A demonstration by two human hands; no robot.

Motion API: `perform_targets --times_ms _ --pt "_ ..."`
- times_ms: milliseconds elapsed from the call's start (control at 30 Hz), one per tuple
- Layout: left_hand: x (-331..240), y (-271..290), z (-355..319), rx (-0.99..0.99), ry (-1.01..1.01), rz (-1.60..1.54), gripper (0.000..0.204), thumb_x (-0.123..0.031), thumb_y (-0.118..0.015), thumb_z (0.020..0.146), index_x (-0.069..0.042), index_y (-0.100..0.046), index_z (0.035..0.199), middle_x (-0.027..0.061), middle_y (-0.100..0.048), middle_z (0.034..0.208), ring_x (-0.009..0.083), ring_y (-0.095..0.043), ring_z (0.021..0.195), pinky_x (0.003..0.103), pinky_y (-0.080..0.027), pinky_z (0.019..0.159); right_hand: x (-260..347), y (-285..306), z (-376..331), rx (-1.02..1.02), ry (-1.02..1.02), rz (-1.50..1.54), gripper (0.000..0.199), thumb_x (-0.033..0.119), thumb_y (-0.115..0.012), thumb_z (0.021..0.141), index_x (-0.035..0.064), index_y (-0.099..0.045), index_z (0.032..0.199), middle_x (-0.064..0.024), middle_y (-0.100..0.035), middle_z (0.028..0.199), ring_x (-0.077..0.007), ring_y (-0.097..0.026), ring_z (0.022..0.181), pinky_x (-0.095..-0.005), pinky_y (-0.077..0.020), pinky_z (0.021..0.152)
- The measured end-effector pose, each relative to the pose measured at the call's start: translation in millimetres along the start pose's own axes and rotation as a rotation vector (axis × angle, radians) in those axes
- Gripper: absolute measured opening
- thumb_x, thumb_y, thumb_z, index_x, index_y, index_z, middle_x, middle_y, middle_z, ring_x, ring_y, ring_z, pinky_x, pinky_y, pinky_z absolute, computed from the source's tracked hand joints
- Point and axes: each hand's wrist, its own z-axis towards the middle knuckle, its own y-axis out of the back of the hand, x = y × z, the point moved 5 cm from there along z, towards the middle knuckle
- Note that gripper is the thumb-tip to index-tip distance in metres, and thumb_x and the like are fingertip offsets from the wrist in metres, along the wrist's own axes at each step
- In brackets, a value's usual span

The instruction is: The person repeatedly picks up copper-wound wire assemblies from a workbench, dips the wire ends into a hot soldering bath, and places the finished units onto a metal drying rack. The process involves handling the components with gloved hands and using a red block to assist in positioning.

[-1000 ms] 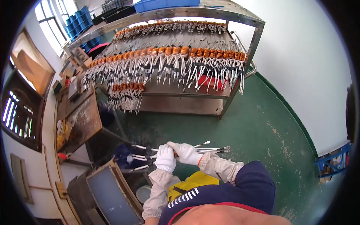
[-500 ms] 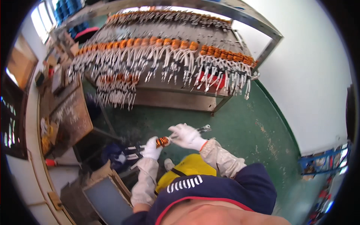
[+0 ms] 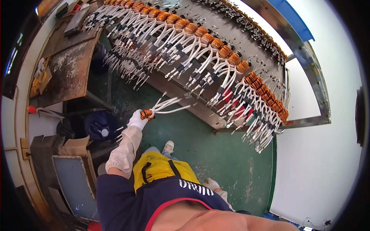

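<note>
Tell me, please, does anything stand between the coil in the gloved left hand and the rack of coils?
Nothing visible does. The left hand holds the copper coil over bare green floor, its white leads pointing toward the rack, with only open air between them.

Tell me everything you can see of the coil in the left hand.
The coil is a small ring wound with copper-orange wire. Several white-sleeved leads fan from it up and to the right, ending in bare metal tips. The white-gloved left hand grips it in mid-air over the green floor, below the rack of similar coils. Nothing else touches it.
</note>
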Motion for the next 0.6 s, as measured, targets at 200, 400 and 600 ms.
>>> perform_targets --times_ms 200,400,600 --pt "-44.7 -33.4 82.6 -0.023 0.033 -0.123 0.066 -0.030 -0.082 0.075 -0.013 -0.057 0.133 0.0164 -0.064 0.127 0.0342 -0.063 0.117 0.040 -0.050 0.101 6.1 31.2 21.8 0.118 -0.067 0.040 0.048 0.038 -0.060 0.090 0.0078 -0.066 0.127 -0.0225 -0.068 0.121 -0.0375 -0.063 0.118 -0.0431 -0.0493 0.100" --pt "-103.2 -66.8 195.6 -0.059 0.010 -0.217 0.064 -0.033 -0.078 0.077 -0.013 -0.057 0.134 0.0169 -0.062 0.131 0.0354 -0.061 0.121 0.041 -0.050 0.101 31.2 70.5 29.1 0.157 -0.212 -0.002 0.056 0.042 -0.061 0.087 0.0046 -0.064 0.129 -0.0240 -0.067 0.123 -0.0390 -0.061 0.122 -0.0434 -0.0470 0.103" --pt "-155.0 -80.8 279.0 -0.006 -0.004 -0.225 0.063 -0.033 -0.076 0.081 -0.012 -0.054 0.137 0.0177 -0.059 0.135 0.0372 -0.059 0.121 0.043 -0.049 0.101 24.7 77.8 70.4 0.125 -0.275 0.040 0.057 0.042 -0.061 0.086 0.0046 -0.064 0.129 -0.0249 -0.067 0.123 -0.0399 -0.061 0.122 -0.0437 -0.0469 0.103"
